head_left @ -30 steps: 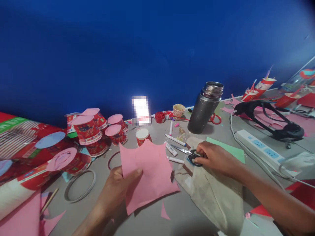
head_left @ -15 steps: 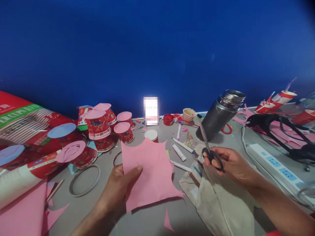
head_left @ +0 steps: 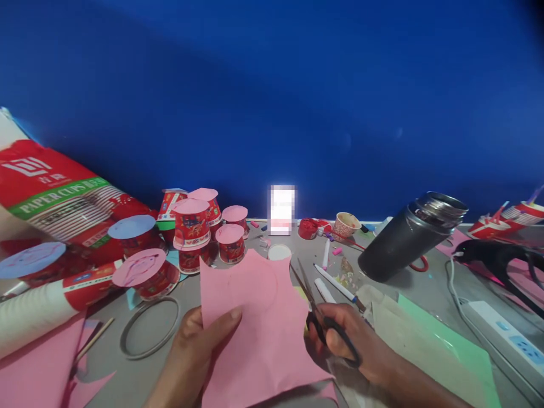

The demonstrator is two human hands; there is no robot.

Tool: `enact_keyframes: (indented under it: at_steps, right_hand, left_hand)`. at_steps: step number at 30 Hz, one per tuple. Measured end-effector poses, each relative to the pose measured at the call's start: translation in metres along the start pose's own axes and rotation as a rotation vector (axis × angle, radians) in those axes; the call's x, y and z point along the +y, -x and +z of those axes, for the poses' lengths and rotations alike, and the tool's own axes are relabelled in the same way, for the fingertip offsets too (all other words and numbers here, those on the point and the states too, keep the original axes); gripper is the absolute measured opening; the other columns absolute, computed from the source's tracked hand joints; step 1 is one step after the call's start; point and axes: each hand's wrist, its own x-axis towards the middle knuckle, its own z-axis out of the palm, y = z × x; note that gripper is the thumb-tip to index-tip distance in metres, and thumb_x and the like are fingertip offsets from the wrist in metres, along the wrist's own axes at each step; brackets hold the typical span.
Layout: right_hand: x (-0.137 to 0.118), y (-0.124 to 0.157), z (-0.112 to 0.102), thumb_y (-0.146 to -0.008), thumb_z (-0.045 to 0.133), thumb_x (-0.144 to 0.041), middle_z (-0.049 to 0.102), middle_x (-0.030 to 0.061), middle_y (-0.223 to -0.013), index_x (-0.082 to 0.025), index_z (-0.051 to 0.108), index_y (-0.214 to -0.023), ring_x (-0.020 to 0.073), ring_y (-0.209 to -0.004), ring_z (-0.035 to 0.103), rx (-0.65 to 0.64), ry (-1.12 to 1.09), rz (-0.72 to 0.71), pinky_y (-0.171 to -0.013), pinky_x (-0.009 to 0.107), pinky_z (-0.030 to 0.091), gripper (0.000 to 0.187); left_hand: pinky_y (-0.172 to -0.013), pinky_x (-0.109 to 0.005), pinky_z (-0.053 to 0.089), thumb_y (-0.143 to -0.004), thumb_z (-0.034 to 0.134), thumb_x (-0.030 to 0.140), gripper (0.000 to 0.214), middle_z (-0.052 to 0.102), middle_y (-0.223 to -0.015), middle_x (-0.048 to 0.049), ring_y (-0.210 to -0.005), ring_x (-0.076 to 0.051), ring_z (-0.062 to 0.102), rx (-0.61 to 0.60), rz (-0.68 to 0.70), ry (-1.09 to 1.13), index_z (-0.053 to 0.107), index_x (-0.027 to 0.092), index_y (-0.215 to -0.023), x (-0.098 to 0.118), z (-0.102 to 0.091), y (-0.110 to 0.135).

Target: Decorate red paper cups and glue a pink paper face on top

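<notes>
In the head view my left hand [head_left: 198,348] pinches the left edge of a pink paper sheet [head_left: 259,334], its thumb lying on top. The sheet has scalloped, cut-out edges at the top and right. My right hand [head_left: 352,340] grips a pair of scissors [head_left: 317,309] by its black handles, beside the sheet's right edge. The blades point up and away, slightly apart. Behind the sheet stands a white-topped cup [head_left: 279,253], partly covered by the paper.
Red paper cups with paper discs [head_left: 191,221] stand at left, near a tape ring [head_left: 149,328] and a cup package [head_left: 63,192]. On the right are a dark thermos [head_left: 410,238], markers [head_left: 335,281], a power strip [head_left: 510,334] and a cloth [head_left: 399,345]. A bright phone [head_left: 282,209] leans on the blue wall.
My right hand has brought the scissors left and down, close to the paper's right edge. The paper appears nearer and lower. The camera view has shifted, showing a green sheet at right.
</notes>
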Motion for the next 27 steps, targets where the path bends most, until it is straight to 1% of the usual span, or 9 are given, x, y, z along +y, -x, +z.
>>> enact_keyframes:
  at_steps: [5,8,12,14,18,21,24,27]
  right_hand:
    - [0.002,0.002,0.002,-0.058,0.076,-0.097,0.056,0.0013,-0.071,-0.017,0.059,-0.079,0.0113,-0.061,0.047,-0.054,-0.025,0.074,-0.054,0.024,0.036,0.084]
    - [0.001,0.002,0.000,-0.053,0.074,-0.100,0.054,-0.0001,-0.069,-0.017,0.060,-0.079,0.0117,-0.061,0.047,-0.070,-0.023,0.118,-0.055,0.024,0.038,0.088]
    - [0.002,0.003,-0.003,-0.052,0.072,-0.102,0.052,-0.0009,-0.068,-0.016,0.061,-0.078,0.0113,-0.062,0.046,-0.089,0.011,0.129,-0.056,0.023,0.035,0.090]
    - [0.003,0.004,-0.003,-0.053,0.072,-0.102,0.049,-0.0020,-0.067,-0.016,0.060,-0.077,0.0105,-0.061,0.043,-0.088,0.017,0.133,-0.055,0.022,0.033,0.090]
    - [0.005,0.003,-0.002,-0.053,0.071,-0.102,0.049,-0.0017,-0.067,-0.016,0.058,-0.075,0.0103,-0.060,0.044,-0.091,-0.003,0.142,-0.054,0.023,0.031,0.089]
    - [0.007,0.001,-0.003,-0.052,0.073,-0.101,0.053,-0.0010,-0.066,-0.017,0.058,-0.074,0.0104,-0.059,0.047,-0.096,-0.024,0.154,-0.054,0.023,0.034,0.088]
    - [0.010,0.000,-0.004,-0.053,0.076,-0.098,0.057,-0.0002,-0.065,-0.017,0.059,-0.075,0.0117,-0.059,0.052,-0.095,-0.028,0.167,-0.056,0.023,0.039,0.085]
    - [0.012,-0.001,-0.004,-0.052,0.082,-0.093,0.059,-0.0003,-0.063,-0.017,0.061,-0.074,0.0117,-0.057,0.055,-0.092,-0.077,0.197,-0.056,0.024,0.046,0.082]
  left_hand:
    - [-0.053,-0.032,0.059,-0.058,0.098,0.045,0.035,0.078,-0.064,-0.0082,-0.056,-0.027,0.073,0.006,0.037,-0.124,0.080,0.016,-0.067,-0.001,0.001,0.000]
    - [-0.050,-0.030,0.056,-0.055,0.099,0.045,0.036,0.076,-0.060,-0.0069,-0.053,-0.026,0.071,0.020,0.027,-0.169,0.078,0.017,-0.063,-0.001,0.001,0.001]
    - [-0.050,-0.030,0.057,-0.053,0.100,0.049,0.040,0.075,-0.058,-0.0062,-0.053,-0.025,0.070,0.035,0.023,-0.189,0.078,0.017,-0.061,-0.002,0.001,0.001]
    - [-0.049,-0.029,0.056,-0.052,0.100,0.048,0.039,0.074,-0.057,-0.0058,-0.053,-0.024,0.070,0.047,0.028,-0.199,0.079,0.017,-0.062,-0.002,0.001,0.001]
    - [-0.047,-0.028,0.054,-0.057,0.098,0.049,0.038,0.076,-0.061,-0.0068,-0.052,-0.023,0.069,0.053,0.050,-0.242,0.079,0.016,-0.061,-0.002,0.001,0.002]
    - [-0.046,-0.026,0.052,-0.056,0.098,0.047,0.037,0.074,-0.058,-0.0051,-0.051,-0.022,0.067,0.068,0.069,-0.270,0.078,0.017,-0.060,-0.002,0.000,0.002]
    - [-0.048,-0.026,0.054,-0.053,0.099,0.047,0.038,0.075,-0.059,-0.0048,-0.054,-0.022,0.068,0.080,0.076,-0.261,0.076,0.017,-0.059,-0.003,-0.002,0.001]
    - [-0.048,-0.029,0.056,-0.059,0.097,0.051,0.040,0.075,-0.061,-0.0059,-0.054,-0.024,0.069,0.051,0.064,-0.227,0.077,0.016,-0.062,-0.004,-0.005,-0.002]
